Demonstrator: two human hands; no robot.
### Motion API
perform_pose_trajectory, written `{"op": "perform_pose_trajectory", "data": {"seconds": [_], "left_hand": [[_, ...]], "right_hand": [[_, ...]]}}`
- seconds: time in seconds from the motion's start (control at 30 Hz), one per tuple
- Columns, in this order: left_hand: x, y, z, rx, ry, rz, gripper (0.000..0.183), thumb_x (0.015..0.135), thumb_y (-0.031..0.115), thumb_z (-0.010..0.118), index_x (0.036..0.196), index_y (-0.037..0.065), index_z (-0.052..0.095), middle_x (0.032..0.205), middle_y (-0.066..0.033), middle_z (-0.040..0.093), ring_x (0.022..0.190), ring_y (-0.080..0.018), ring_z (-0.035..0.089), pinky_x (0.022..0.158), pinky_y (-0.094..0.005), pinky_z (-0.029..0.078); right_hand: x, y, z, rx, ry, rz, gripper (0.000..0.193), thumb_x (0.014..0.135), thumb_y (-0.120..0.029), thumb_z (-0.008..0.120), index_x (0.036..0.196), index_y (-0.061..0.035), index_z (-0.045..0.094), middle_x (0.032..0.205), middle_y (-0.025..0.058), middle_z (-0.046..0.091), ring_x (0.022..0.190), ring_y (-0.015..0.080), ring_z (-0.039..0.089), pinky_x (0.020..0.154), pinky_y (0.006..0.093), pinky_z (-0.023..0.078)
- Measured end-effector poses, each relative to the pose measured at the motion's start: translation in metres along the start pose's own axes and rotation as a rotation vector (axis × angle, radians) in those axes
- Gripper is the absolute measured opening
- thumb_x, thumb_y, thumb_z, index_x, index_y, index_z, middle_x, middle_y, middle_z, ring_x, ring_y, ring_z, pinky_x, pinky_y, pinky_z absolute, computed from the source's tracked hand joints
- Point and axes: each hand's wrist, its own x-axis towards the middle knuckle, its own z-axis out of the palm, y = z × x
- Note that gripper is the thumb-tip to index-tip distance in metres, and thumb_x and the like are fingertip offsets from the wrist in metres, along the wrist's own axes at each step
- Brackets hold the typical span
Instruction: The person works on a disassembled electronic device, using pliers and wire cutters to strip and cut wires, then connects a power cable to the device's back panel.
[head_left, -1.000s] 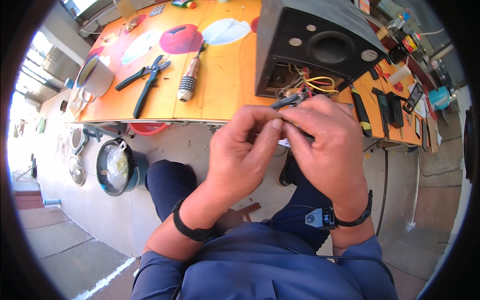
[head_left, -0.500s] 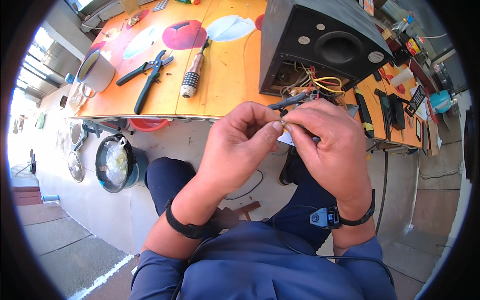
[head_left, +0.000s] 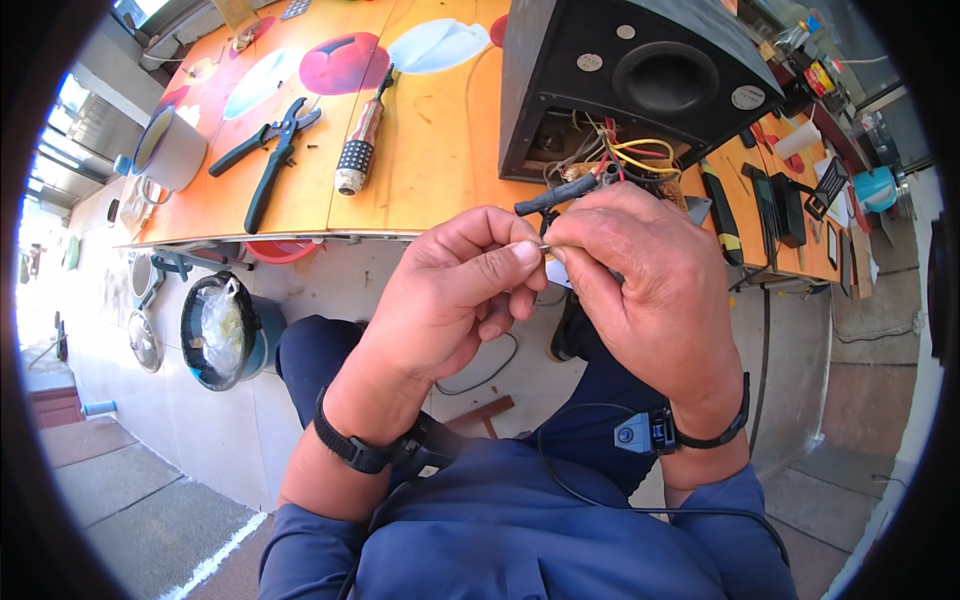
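My left hand [head_left: 440, 290] and my right hand [head_left: 650, 280] meet fingertip to fingertip in front of the table edge. Both thumbs and forefingers pinch a thin wire [head_left: 544, 247]; most of it is hidden by the fingers. Just beyond them, a thick dark cable piece [head_left: 556, 195] sticks out beside my right hand. A black speaker box [head_left: 560, 110] stands on the table behind, its lower opening spilling yellow wires [head_left: 645, 152] along with red and grey ones. My right hand covers part of this bundle.
On the orange table [head_left: 430, 170] lie cutting pliers [head_left: 285, 150] and a screwdriver [head_left: 360, 150] with a checkered handle. A mug [head_left: 180, 155] stands at the left edge. A utility knife [head_left: 722, 215] lies right of the speaker. A lined bucket [head_left: 262, 335] sits on the floor.
The table and speaker have shifted slightly left and up in view. My left hand's lower fingers have uncurled a little; both hands keep their pinch on the wire.
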Motion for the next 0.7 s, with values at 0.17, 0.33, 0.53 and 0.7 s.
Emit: {"op": "perform_pose_trajectory", "data": {"seconds": [0.17, 0.33, 0.53, 0.7], "left_hand": [[-0.003, -0.004, 0.003, 0.134, 0.065, 0.108, 0.012, 0.106, 0.007, 0.071, 0.116, 0.002, 0.067, 0.097, -0.0048, 0.073, 0.074, -0.0088, 0.068, 0.054, -0.0193, 0.046], [-0.002, -0.017, 0.009, 0.651, 0.222, 0.588, 0.017, 0.097, -0.004, 0.076, 0.110, 0.004, 0.068, 0.093, 0.0000, 0.070, 0.074, -0.0060, 0.063, 0.058, -0.0217, 0.047], [0.008, -0.023, 0.008, 0.945, 0.263, 0.910, 0.021, 0.088, -0.007, 0.078, 0.100, 0.007, 0.069, 0.085, -0.0016, 0.065, 0.069, -0.0089, 0.059, 0.053, -0.0254, 0.044], [0.011, -0.024, 0.008, 1.014, 0.289, 0.989, 0.021, 0.088, -0.007, 0.079, 0.098, 0.007, 0.068, 0.084, -0.0033, 0.063, 0.066, -0.0118, 0.058, 0.052, -0.0269, 0.043]], "right_hand": [[0.001, -0.001, 0.000, -0.025, -0.002, 0.021, 0.020, 0.085, 0.003, 0.081, 0.102, -0.0050, 0.076, 0.100, 0.0124, 0.078, 0.089, 0.0322, 0.076, 0.077, 0.0386, 0.060], [0.000, -0.001, 0.002, -0.036, 0.006, 0.014, 0.019, 0.085, 0.003, 0.081, 0.102, -0.0043, 0.076, 0.099, 0.0121, 0.078, 0.090, 0.0322, 0.076, 0.079, 0.0392, 0.060], [0.001, 0.000, 0.003, -0.041, 0.008, 0.011, 0.018, 0.084, 0.003, 0.081, 0.100, -0.0038, 0.075, 0.098, 0.0117, 0.078, 0.089, 0.0320, 0.076, 0.078, 0.0392, 0.059], [0.002, -0.001, 0.004, -0.030, 0.008, 0.005, 0.019, 0.084, 0.004, 0.080, 0.100, -0.0037, 0.075, 0.097, 0.0121, 0.078, 0.088, 0.0322, 0.076, 0.077, 0.0393, 0.059]]}}
